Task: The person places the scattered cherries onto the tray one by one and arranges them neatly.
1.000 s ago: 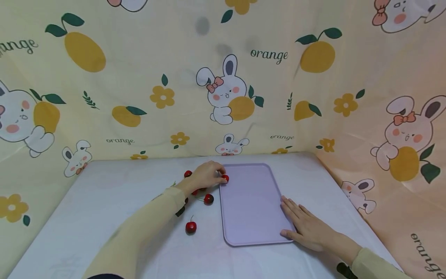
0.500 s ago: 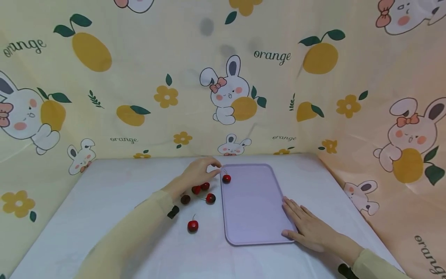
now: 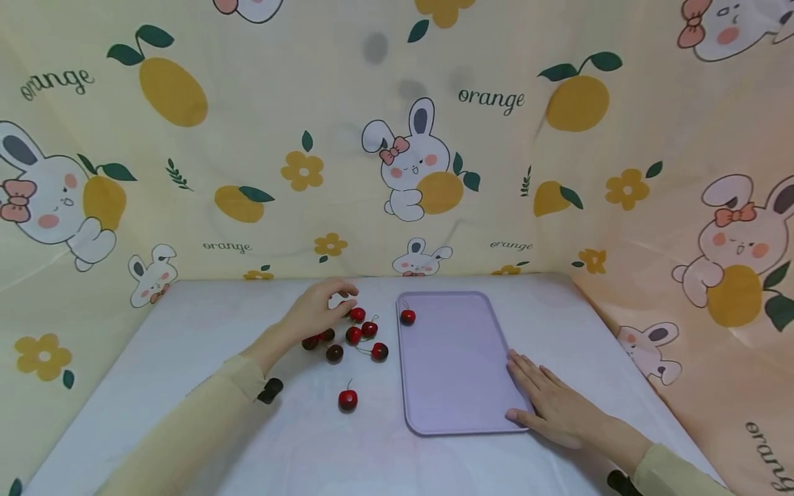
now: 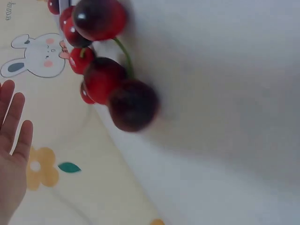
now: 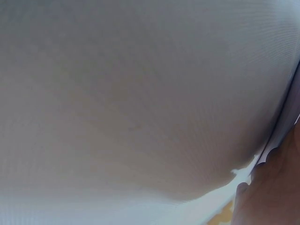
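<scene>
In the head view my left hand (image 3: 315, 311) hovers over the far end of a loose group of cherries, fingers slightly bent and holding nothing. Dark red cherries (image 3: 369, 328) lie close together beneath and right of it, some partly hidden by the hand. The left wrist view shows these cherries (image 4: 105, 79) up close, apart from the fingers (image 4: 11, 119). One cherry (image 3: 407, 317) with its stem up sits inside the far left corner of a lilac tray (image 3: 462, 372). My right hand (image 3: 552, 406) rests with straight fingers against the tray's right edge.
A single cherry (image 3: 348, 400) stands nearer the front, left of the tray. A white cloth covers the table (image 3: 298, 448). Behind it hangs a yellow curtain (image 3: 347, 227) printed with rabbits and oranges, which continues along the right side.
My left hand has let go of a cherry in the tray's far left corner and drawn back left over the group. The right hand stays at the tray's edge. The head view shifts slightly.
</scene>
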Demonstrator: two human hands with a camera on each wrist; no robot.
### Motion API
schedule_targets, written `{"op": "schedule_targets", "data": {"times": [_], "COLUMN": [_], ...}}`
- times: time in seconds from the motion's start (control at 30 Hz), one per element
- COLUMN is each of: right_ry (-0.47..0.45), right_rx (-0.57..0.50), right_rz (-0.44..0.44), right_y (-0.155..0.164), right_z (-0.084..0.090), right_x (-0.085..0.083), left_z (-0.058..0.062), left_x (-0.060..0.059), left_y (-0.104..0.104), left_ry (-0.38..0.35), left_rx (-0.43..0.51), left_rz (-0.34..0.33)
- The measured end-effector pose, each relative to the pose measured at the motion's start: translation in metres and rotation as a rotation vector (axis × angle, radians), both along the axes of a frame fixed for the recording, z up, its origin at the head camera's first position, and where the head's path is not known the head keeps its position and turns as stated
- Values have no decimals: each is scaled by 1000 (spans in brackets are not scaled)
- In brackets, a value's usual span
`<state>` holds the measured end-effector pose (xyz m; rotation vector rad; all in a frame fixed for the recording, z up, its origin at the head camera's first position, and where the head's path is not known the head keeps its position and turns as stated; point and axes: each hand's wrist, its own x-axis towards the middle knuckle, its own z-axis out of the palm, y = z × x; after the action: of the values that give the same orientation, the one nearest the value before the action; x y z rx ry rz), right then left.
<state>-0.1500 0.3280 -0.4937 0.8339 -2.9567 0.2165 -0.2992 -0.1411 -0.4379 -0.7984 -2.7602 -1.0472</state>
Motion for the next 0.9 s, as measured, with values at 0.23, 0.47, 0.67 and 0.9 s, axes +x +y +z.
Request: {"op": "schedule_targets", "data": {"times": [0.23, 0.47, 0.67, 0.9], "right_ry": [-16, -9, -22, -9], "right_rx": [-6, -3, 1, 0], "right_rz": [-6, -1, -4, -3], "right_y": [0, 1, 0, 1], "right_z": [1, 0, 2, -1], "right_x": [0, 0, 0, -1], "left_z": [-5, -13, -19, -28], "left_x": [15, 32, 46, 52], "left_y": [-24, -40, -49, -49], "left_ry": [2, -26, 32, 28], "left_rx": [-28, -92, -186, -232], "left_rz": [-28, -68, -103, -111]}}
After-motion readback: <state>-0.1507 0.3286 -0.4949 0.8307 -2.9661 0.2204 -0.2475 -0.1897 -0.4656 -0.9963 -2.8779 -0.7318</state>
